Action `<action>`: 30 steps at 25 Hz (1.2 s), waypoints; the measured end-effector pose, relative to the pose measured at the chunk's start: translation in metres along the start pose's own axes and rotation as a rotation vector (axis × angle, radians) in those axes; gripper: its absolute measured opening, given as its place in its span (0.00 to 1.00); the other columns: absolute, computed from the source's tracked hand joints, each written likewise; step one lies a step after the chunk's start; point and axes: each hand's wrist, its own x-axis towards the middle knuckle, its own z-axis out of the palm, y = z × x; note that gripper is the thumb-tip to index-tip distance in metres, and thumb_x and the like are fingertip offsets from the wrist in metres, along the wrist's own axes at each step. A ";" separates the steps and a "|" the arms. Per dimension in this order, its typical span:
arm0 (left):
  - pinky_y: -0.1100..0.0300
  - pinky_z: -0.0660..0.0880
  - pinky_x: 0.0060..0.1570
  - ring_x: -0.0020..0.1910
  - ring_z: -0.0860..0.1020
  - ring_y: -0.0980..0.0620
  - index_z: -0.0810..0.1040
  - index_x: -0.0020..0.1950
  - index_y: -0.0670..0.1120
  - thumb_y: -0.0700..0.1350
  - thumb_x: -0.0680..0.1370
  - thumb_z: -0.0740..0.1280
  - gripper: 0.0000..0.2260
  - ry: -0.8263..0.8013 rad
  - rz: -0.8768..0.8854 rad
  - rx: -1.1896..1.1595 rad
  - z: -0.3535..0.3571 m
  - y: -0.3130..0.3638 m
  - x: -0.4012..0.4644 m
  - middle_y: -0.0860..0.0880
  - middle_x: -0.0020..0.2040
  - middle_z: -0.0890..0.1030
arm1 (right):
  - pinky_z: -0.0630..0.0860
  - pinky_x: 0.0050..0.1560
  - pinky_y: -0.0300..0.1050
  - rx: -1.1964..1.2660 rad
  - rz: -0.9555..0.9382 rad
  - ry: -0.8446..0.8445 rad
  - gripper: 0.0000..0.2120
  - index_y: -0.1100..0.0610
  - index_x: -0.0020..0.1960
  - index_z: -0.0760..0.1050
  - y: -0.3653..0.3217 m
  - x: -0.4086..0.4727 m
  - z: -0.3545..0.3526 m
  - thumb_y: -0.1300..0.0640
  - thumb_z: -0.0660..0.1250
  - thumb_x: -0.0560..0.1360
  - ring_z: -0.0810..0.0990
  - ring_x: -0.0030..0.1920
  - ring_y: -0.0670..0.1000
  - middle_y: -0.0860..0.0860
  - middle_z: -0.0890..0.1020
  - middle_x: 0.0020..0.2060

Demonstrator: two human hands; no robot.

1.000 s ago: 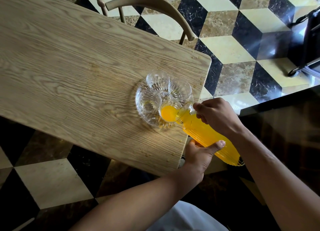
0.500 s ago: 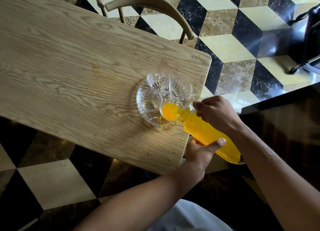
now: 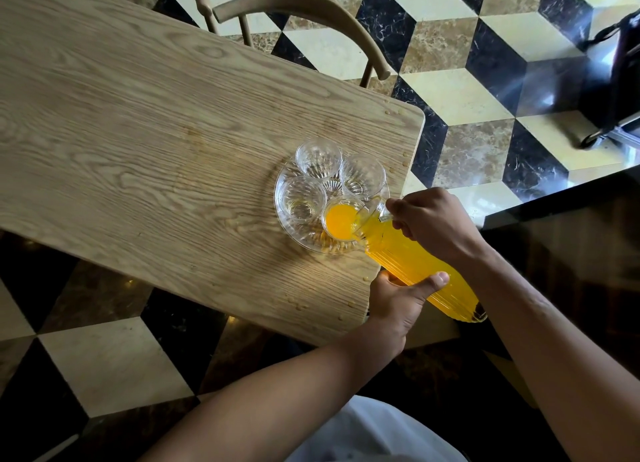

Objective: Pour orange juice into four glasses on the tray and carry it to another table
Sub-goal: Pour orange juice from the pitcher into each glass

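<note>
While the ribbed bottle (image 3: 412,253) tips juice into the nearest glass (image 3: 341,223) on the tray (image 3: 280,198), right hand (image 3: 436,224) fingers curled round its neck; left hand (image 3: 398,300) cupping underneath, thumb pressed on top

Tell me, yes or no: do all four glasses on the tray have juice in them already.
No: only the nearest glass holds orange juice, while the other three glasses on the tray look clear.

Bare forearms (image 3: 571,375), pale garment (image 3: 374,434) below
</note>
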 end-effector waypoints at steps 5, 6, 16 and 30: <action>0.49 0.81 0.46 0.42 0.79 0.49 0.77 0.48 0.47 0.73 0.43 0.83 0.45 0.047 0.082 0.076 -0.010 0.002 0.011 0.48 0.44 0.83 | 0.70 0.35 0.45 0.079 -0.025 0.039 0.22 0.56 0.30 0.78 0.003 -0.005 0.001 0.49 0.66 0.81 0.74 0.28 0.49 0.50 0.78 0.25; 0.50 0.81 0.46 0.42 0.79 0.49 0.77 0.49 0.47 0.71 0.45 0.84 0.43 0.056 0.087 0.095 -0.012 0.002 0.012 0.49 0.45 0.83 | 0.70 0.35 0.44 0.097 -0.033 0.044 0.22 0.56 0.30 0.78 0.003 -0.006 0.001 0.50 0.66 0.81 0.74 0.28 0.48 0.50 0.78 0.25; 0.48 0.85 0.55 0.50 0.87 0.49 0.80 0.56 0.48 0.74 0.45 0.82 0.48 0.079 0.183 0.229 -0.024 0.002 0.020 0.51 0.51 0.88 | 0.69 0.34 0.43 0.230 -0.074 0.060 0.21 0.60 0.34 0.79 0.014 -0.013 0.001 0.50 0.66 0.82 0.72 0.27 0.46 0.50 0.77 0.26; 0.61 0.73 0.38 0.35 0.74 0.54 0.75 0.46 0.45 0.66 0.51 0.82 0.36 0.347 0.255 0.177 0.049 0.007 0.022 0.53 0.39 0.78 | 0.68 0.29 0.34 0.106 -0.248 -0.126 0.21 0.54 0.32 0.78 0.048 0.016 -0.059 0.49 0.65 0.81 0.73 0.23 0.39 0.41 0.78 0.21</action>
